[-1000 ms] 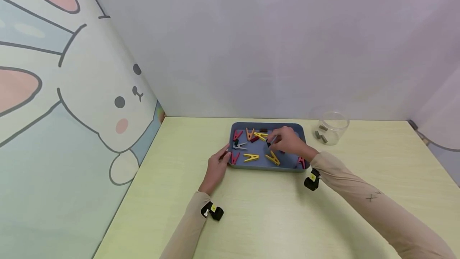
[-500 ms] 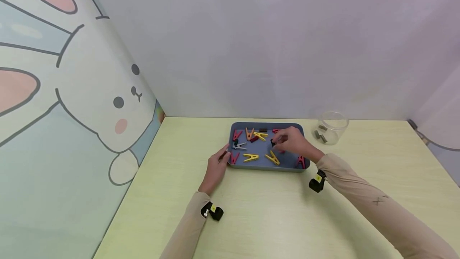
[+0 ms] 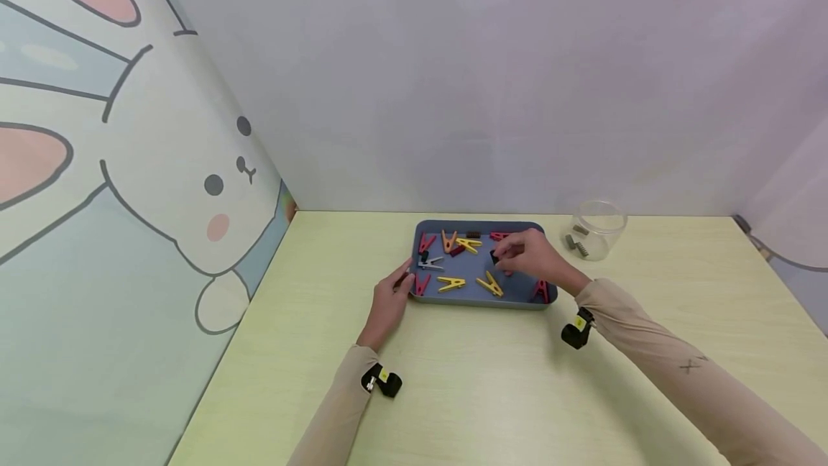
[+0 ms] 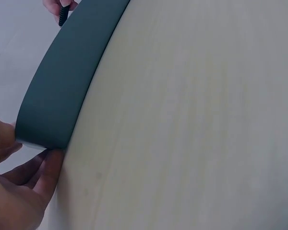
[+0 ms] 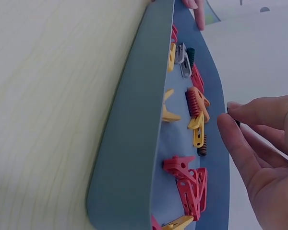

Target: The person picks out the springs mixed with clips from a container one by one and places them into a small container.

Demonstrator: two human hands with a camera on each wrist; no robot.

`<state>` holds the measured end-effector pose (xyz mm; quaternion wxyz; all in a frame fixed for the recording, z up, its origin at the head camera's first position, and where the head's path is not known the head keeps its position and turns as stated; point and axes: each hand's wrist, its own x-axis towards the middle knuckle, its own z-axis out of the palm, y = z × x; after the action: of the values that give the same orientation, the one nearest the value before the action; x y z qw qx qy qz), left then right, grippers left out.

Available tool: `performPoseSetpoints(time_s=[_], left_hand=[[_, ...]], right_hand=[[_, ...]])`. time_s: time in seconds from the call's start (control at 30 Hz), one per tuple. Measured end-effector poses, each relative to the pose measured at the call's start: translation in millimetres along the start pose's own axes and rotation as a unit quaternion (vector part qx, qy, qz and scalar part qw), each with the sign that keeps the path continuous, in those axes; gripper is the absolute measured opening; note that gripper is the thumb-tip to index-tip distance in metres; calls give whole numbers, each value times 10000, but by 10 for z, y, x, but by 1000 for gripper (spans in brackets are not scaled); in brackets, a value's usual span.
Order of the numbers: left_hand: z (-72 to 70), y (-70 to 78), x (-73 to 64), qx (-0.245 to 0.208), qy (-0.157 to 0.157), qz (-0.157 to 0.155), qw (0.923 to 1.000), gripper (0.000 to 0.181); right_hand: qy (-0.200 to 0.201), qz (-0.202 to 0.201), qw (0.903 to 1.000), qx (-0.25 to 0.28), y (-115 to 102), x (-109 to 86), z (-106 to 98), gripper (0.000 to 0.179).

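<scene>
Between thumb and fingertips my right hand (image 3: 532, 254) pinches a small dark spring (image 4: 63, 15) over the right half of the blue-grey tray (image 3: 517, 300). Its coils show in the left wrist view; in the right wrist view the fingers mostly cover it. My left hand (image 3: 389, 302) grips the tray's left end, thumb and fingers either side of the corner. Inside the tray lie several plastic clips, among them an orange clip (image 3: 449, 241), a yellow clip (image 3: 451, 283) and a grey clip (image 3: 431, 262). A dark red spring (image 5: 194, 102) and a brown spring (image 5: 202, 145) lie among them.
A clear round jar (image 3: 601, 225) stands right of the tray near the back wall, with several grey springs (image 3: 583, 249) showing through its side. The pale wooden table (image 3: 466, 380) meets a rabbit-printed wall (image 3: 162, 185) on the left.
My right hand has shifted a little to the right over the tray with the dark spring, uncovering a red clip at the back. The left hand has stayed at the tray.
</scene>
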<state>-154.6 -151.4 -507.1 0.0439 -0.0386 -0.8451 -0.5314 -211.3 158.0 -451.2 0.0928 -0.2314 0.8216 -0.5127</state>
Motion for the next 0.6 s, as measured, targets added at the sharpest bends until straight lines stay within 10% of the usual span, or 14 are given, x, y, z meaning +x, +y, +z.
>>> performPoseSetpoints(time_s=[0.6], left_hand=[[3, 11, -5, 38, 32, -24, 10000, 41]], right_hand=[[302, 184, 9993, -114, 25, -103, -79, 19]])
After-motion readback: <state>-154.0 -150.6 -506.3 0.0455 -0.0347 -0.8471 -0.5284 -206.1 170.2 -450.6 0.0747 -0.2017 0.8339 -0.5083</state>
